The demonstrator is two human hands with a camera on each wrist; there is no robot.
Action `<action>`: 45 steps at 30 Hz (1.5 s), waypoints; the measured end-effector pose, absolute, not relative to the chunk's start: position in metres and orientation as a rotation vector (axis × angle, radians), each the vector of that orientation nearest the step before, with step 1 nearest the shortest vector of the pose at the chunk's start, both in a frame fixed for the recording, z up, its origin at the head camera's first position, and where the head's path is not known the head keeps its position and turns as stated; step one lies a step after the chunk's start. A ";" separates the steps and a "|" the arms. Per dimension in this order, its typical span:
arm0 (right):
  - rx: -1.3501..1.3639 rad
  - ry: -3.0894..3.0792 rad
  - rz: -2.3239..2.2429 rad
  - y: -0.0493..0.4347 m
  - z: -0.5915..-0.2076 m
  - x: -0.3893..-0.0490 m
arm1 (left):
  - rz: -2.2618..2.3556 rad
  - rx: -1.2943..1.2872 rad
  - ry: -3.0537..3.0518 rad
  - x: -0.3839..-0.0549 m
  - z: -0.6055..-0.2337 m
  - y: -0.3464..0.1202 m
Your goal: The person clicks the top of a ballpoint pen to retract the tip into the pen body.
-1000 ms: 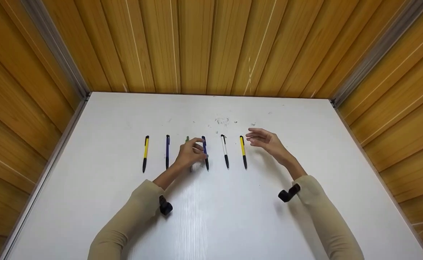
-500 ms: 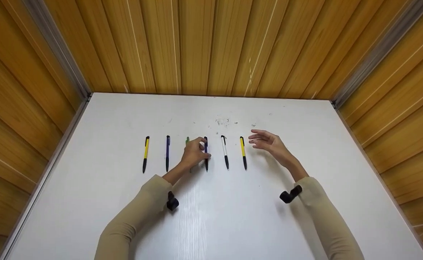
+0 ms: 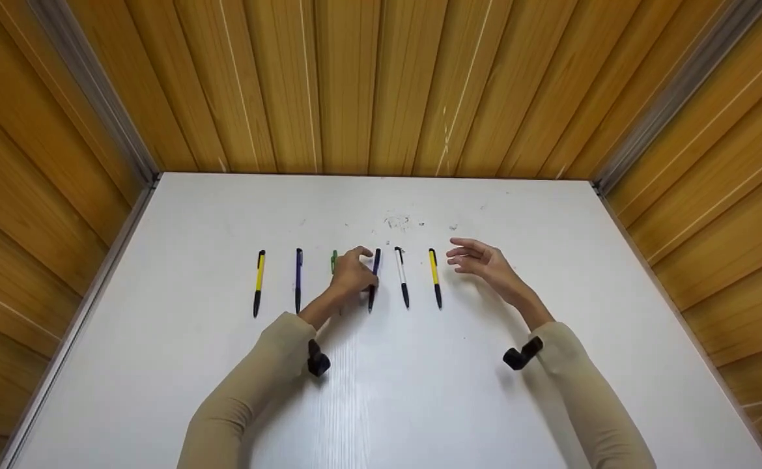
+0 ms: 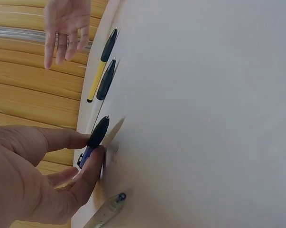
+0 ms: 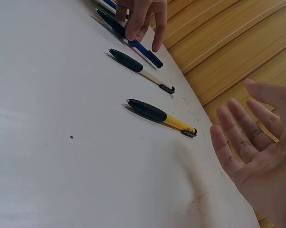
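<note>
The blue pen (image 4: 99, 132) is pinched between the thumb and fingers of the left hand (image 3: 352, 277), just left of the white pen (image 3: 402, 273); in the left wrist view its dark tip is seen apart from its shadow on the desk (image 3: 420, 391). The right hand (image 3: 485, 260) is held above the desk, well to the right of the white pen, with its fingers loosely extended. Between the right hand and the white pen, the right yellow pen (image 3: 436, 277) is laid on the desk. Left of the white pen, past the blue pen, the green pen (image 3: 334, 260) is partly covered by the left hand, and the purple pen (image 3: 298, 280) and the left yellow pen (image 3: 259, 283) are set farther out. Behind the white pen, small dark marks (image 3: 396, 223) are seen on the desk.
</note>
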State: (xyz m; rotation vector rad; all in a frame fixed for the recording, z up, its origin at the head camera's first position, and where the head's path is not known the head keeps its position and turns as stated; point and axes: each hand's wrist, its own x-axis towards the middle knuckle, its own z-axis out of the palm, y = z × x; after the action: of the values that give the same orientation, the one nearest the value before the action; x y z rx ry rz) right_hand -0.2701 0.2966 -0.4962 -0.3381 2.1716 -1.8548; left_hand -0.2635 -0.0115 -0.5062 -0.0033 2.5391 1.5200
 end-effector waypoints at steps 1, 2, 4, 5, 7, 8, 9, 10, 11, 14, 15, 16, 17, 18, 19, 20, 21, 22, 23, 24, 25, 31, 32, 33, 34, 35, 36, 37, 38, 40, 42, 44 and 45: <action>-0.334 2.172 -1.854 0.297 -0.497 -0.270 | 1.560 -0.010 2.491 -0.263 -0.506 -0.012; -0.333 2.175 -1.850 0.298 -0.497 -0.269 | 1.611 -0.014 2.437 -0.262 -0.506 -0.011; -0.326 2.179 -1.846 0.298 -0.498 -0.269 | 1.705 -0.013 2.340 -0.261 -0.506 -0.011; -0.325 2.180 -1.842 0.298 -0.498 -0.268 | 1.745 -0.011 2.298 -0.259 -0.506 -0.011; -0.327 2.187 -1.829 0.296 -0.499 -0.268 | 1.823 0.002 2.232 -0.257 -0.505 -0.011; -0.326 2.190 -1.824 0.295 -0.499 -0.267 | 1.864 0.008 2.199 -0.255 -0.505 -0.011; -0.325 2.191 -1.821 0.293 -0.499 -0.267 | 1.896 0.016 2.177 -0.253 -0.504 -0.012; -0.325 2.189 -1.821 0.291 -0.499 -0.266 | 1.934 0.025 2.148 -0.251 -0.503 -0.013; -0.328 2.190 -1.818 0.289 -0.499 -0.266 | 1.970 0.038 2.120 -0.249 -0.502 -0.015; -0.339 2.201 -1.804 0.284 -0.499 -0.264 | 2.056 0.083 2.047 -0.242 -0.499 -0.019; -0.340 2.204 -1.800 0.283 -0.499 -0.263 | 2.069 0.098 2.033 -0.241 -0.498 -0.021; -0.342 2.206 -1.797 0.281 -0.500 -0.262 | 2.080 0.113 2.023 -0.239 -0.497 -0.023; -0.350 2.210 -1.789 0.280 -0.500 -0.261 | 2.086 0.123 2.017 -0.238 -0.497 -0.025; -0.351 2.209 -1.785 0.278 -0.500 -0.261 | 2.090 0.125 2.011 -0.237 -0.497 -0.026; -0.353 2.207 -1.781 0.277 -0.500 -0.261 | 2.094 0.128 2.008 -0.236 -0.496 -0.028; -0.359 2.203 -1.780 0.275 -0.499 -0.261 | 2.096 0.129 2.006 -0.236 -0.496 -0.029; -0.372 2.198 -1.777 0.273 -0.499 -0.261 | 2.103 0.124 2.000 -0.236 -0.496 -0.030; -0.386 2.198 -1.771 0.271 -0.499 -0.261 | 2.112 0.120 1.994 -0.236 -0.496 -0.031; -0.401 2.197 -1.762 0.269 -0.498 -0.262 | 2.124 0.112 1.983 -0.236 -0.495 -0.032; -0.413 2.195 -1.757 0.267 -0.498 -0.263 | 2.133 0.101 1.977 -0.237 -0.495 -0.032; -0.431 2.198 -1.747 0.265 -0.497 -0.264 | 2.141 0.094 1.972 -0.237 -0.494 -0.033; -0.509 2.247 -1.689 0.254 -0.488 -0.265 | 2.170 0.064 1.925 -0.238 -0.489 -0.031; -0.515 2.257 -1.681 0.251 -0.487 -0.264 | 2.164 0.061 1.922 -0.237 -0.488 -0.030; -0.519 2.266 -1.675 0.249 -0.486 -0.262 | 2.159 0.055 1.916 -0.236 -0.487 -0.030; -0.524 2.273 -1.671 0.247 -0.485 -0.262 | 2.148 0.047 1.918 -0.236 -0.485 -0.030; -0.530 2.277 -1.669 0.245 -0.484 -0.261 | 2.134 0.039 1.923 -0.235 -0.483 -0.030; -0.534 2.280 -1.665 0.242 -0.483 -0.260 | 2.122 0.031 1.925 -0.234 -0.482 -0.030; -0.538 2.282 -1.666 0.240 -0.483 -0.260 | 2.114 0.025 1.922 -0.234 -0.480 -0.031; -0.544 2.283 -1.669 0.238 -0.482 -0.260 | 2.105 0.021 1.922 -0.233 -0.479 -0.031; -0.554 2.290 -1.679 0.233 -0.482 -0.260 | 2.106 0.022 1.908 -0.233 -0.476 -0.031; -0.565 2.301 -1.706 0.229 -0.482 -0.259 | 2.117 0.041 1.890 -0.232 -0.475 -0.031; -0.581 2.302 -1.733 0.223 -0.482 -0.259 | 2.131 0.057 1.869 -0.230 -0.473 -0.031; -0.595 2.301 -1.739 0.220 -0.483 -0.260 | 2.138 0.065 1.863 -0.229 -0.473 -0.032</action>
State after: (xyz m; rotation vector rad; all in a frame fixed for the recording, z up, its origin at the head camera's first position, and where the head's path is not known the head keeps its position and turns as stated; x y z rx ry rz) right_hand -0.2596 0.2195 -0.4830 -0.5947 2.3007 -1.7393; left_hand -0.2286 -0.0315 -0.4733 0.0649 1.8635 2.1376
